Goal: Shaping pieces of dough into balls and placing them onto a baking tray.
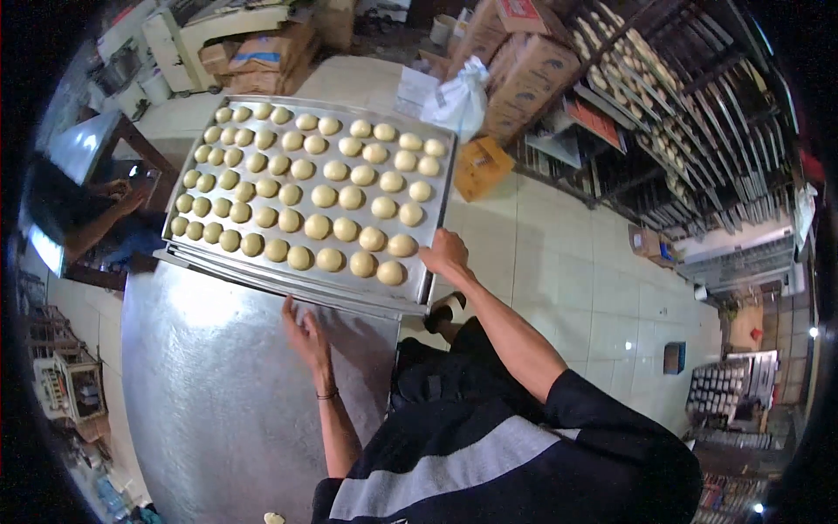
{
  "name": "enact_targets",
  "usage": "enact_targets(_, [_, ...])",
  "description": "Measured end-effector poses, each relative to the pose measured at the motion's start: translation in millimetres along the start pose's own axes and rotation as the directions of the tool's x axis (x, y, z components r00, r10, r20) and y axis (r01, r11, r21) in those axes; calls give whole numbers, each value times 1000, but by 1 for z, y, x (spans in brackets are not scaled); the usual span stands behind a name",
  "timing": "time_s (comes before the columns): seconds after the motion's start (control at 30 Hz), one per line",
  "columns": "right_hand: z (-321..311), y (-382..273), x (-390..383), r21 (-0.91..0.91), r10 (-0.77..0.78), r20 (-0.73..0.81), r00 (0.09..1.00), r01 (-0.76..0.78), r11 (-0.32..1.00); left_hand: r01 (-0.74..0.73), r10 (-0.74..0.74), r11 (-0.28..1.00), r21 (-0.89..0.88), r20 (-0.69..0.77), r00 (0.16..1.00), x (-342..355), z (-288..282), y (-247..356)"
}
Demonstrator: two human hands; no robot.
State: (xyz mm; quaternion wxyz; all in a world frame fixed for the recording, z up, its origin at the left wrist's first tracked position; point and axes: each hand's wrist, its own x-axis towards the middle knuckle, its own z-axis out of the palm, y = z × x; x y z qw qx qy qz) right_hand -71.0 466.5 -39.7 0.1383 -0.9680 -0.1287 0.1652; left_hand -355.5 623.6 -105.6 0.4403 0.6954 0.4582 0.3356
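Rows of round, pale yellow dough balls point(317, 227) fill a rectangular metal baking tray point(449, 179). Beneath it, the edges of more trays point(262, 284) show, stacked at the far end of a metal table point(218, 384). My right hand point(447, 256) is closed around the right edge of the tray, near its front corner. In front of the stack's near edge, my left hand point(307, 339) is open with its fingers stretched toward the trays. Whether its fingertips touch the edge I cannot tell.
At the left, another person's hand point(131, 199) is near a dark item. Tall racks point(668, 100) of trays stand at the right. Cardboard boxes point(528, 83), a white plastic bag point(460, 100) and a yellow-orange sheet or bag point(483, 168) lie beyond the tray. A blue crate point(674, 357) sits on the tiled floor.
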Motion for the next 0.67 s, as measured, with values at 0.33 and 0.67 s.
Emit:
enact_targets(0.33, [-63,5,-19,408,-261,-215,941,329,851,-174,180,981,84,-81,980,-61,118,54])
enact_targets(0.67, [-210,59,-104,938,-36,-58,998,66,339,208,-152,882,-422,163,975,-103,78,13])
